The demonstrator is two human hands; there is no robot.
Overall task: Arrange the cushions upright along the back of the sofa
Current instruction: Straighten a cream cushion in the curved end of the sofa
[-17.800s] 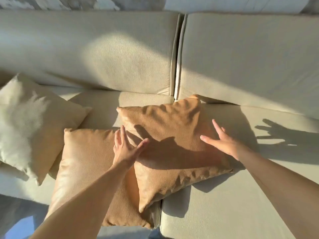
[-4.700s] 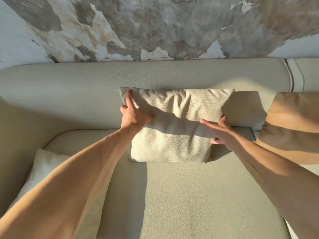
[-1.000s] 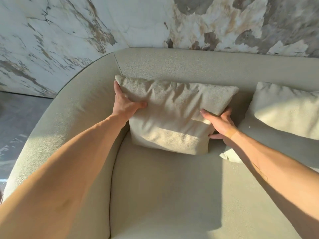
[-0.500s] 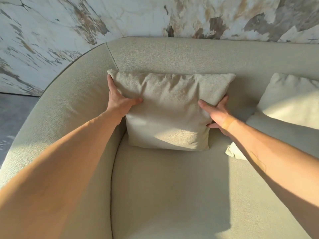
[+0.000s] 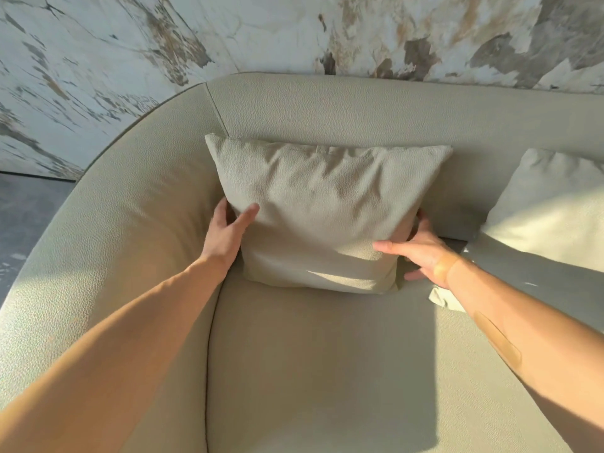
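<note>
A beige textured cushion stands upright against the backrest of the beige sofa, in its left corner. My left hand grips the cushion's lower left edge, thumb on the front and fingers hidden behind. My right hand holds its lower right edge, thumb on the front face. A paler cream cushion leans against the backrest to the right, partly cut off by the frame edge.
The sofa's curved left armrest wraps round beside the cushion. The seat spreads out in front. A marbled wall rises behind the sofa, and grey floor shows at far left.
Both hands have slid down from the cushion's upper sides to its lower edges. The cushion sits straighter and smoother against the backrest.
</note>
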